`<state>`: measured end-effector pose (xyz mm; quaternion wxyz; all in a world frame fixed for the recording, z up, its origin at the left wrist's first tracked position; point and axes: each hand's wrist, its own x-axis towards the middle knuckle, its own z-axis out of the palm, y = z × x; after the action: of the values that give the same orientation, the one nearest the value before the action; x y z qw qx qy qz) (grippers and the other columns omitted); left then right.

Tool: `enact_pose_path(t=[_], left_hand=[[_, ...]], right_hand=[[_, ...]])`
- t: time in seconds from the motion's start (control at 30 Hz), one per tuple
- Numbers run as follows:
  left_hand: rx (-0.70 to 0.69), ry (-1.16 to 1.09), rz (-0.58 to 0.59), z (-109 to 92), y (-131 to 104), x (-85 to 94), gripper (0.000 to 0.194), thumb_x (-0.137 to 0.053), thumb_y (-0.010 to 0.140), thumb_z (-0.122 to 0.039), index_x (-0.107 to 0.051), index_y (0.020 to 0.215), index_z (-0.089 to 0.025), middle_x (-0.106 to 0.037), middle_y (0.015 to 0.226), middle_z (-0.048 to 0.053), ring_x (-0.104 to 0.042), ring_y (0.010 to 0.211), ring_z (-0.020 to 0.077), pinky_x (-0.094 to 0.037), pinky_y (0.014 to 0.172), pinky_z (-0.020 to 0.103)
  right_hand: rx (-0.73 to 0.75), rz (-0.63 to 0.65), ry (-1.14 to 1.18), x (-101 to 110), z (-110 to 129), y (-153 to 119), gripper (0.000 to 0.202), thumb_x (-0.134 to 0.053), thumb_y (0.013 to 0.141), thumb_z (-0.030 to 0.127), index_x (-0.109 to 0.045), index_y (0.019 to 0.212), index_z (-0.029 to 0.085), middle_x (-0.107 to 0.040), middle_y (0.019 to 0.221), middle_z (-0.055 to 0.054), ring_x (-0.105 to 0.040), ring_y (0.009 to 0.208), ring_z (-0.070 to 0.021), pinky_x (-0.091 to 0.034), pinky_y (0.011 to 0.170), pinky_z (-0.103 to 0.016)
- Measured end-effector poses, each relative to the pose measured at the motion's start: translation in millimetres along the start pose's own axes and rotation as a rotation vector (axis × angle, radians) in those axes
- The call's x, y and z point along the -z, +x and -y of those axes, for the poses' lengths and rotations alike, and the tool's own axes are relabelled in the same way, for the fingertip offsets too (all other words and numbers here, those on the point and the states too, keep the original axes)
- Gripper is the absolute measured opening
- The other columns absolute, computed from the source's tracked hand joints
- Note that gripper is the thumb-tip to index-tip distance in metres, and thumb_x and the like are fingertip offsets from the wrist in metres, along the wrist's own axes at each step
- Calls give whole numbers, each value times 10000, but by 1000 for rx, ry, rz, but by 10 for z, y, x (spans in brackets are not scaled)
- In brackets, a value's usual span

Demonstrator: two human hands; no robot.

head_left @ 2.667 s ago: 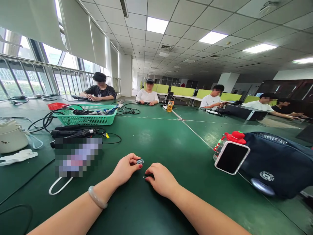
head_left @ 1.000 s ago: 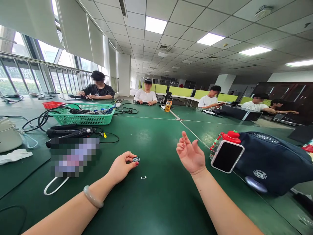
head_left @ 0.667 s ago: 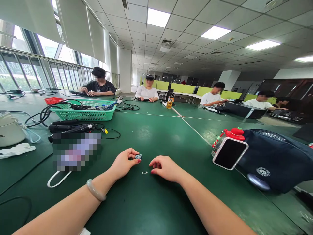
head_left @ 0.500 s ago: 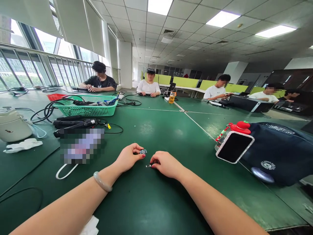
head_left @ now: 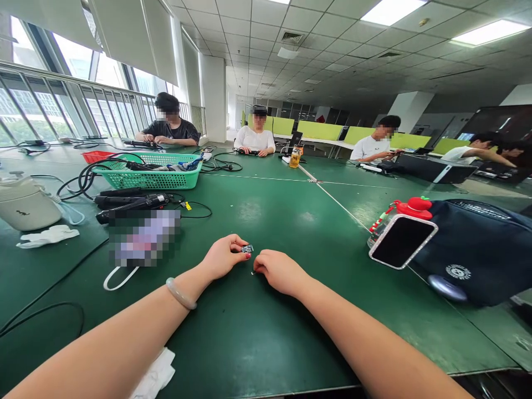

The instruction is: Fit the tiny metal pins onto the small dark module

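My left hand [head_left: 220, 259] pinches a small dark board with a pale pattern [head_left: 247, 249], which looks like a circuit board, between thumb and fingertips. Just to its right, my right hand [head_left: 282, 271] is closed, palm down, low over the green table [head_left: 245, 343]. At its fingertips a tiny white-edged piece [head_left: 252, 272] shows; the fingers hide most of it. A narrow gap separates the two hands, and the board and the piece are apart.
Left of my hands lie a purple pouch with a strap [head_left: 147, 238], black handheld devices [head_left: 133, 208], cables and a green basket [head_left: 153, 178]. A phone [head_left: 403, 241] leans by a red-lidded bottle [head_left: 415, 208] and dark bag [head_left: 469, 249] at right. Crumpled tissue [head_left: 160, 374] lies near my left forearm. Several people sit beyond.
The piece at my right fingertips, earlier showing as a small pale rectangle, is now mostly covered by the fingers. My left hand keeps its pinch on the board. The view has tilted slightly down.
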<state>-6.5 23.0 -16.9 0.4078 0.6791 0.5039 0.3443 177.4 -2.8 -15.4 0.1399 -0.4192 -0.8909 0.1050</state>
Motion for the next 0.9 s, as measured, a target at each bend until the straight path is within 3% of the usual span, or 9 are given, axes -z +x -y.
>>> enact_pose_path(t=[0.07,0.23,0.43,0.57,0.9], left_hand=[[-4,-5,3,2,0,0,269,-676,610,-287,-584,838,-177,-673,759,18,-634,762,172,-458,739,292],[-12,-6,17,-5,-8,-8,270,-673,617,-298,-581,841,-179,-681,758,17,-635,761,172,-460,742,295],[-13,23,33,-26,-26,-18,261,-676,607,-286,-587,826,-174,-675,759,15,-631,762,171,-459,744,294],[10,19,61,-23,-44,-9,286,-675,609,-310,-583,844,-176,-682,768,14,-636,771,178,-459,759,308],[-14,36,96,7,-51,12,284,-673,620,-317,-582,848,-172,-684,787,22,-634,786,169,-466,759,301]], right_hand=[[19,13,-1,16,4,-19,202,-453,825,95,-623,836,205,-558,801,-2,-524,734,-108,-377,668,-217],[34,32,48,59,69,-71,75,-550,813,246,-602,799,195,-542,770,2,-509,711,-117,-372,639,-221],[-75,-12,97,68,26,-84,81,-519,795,119,-574,790,180,-552,790,-4,-500,729,-113,-365,659,-228],[-214,-44,104,50,-20,-78,43,-572,780,189,-563,823,188,-551,777,1,-491,694,-118,-363,614,-233],[-177,-34,65,-14,-34,-43,102,-531,802,142,-584,724,183,-552,758,-9,-514,711,-123,-374,648,-236]])
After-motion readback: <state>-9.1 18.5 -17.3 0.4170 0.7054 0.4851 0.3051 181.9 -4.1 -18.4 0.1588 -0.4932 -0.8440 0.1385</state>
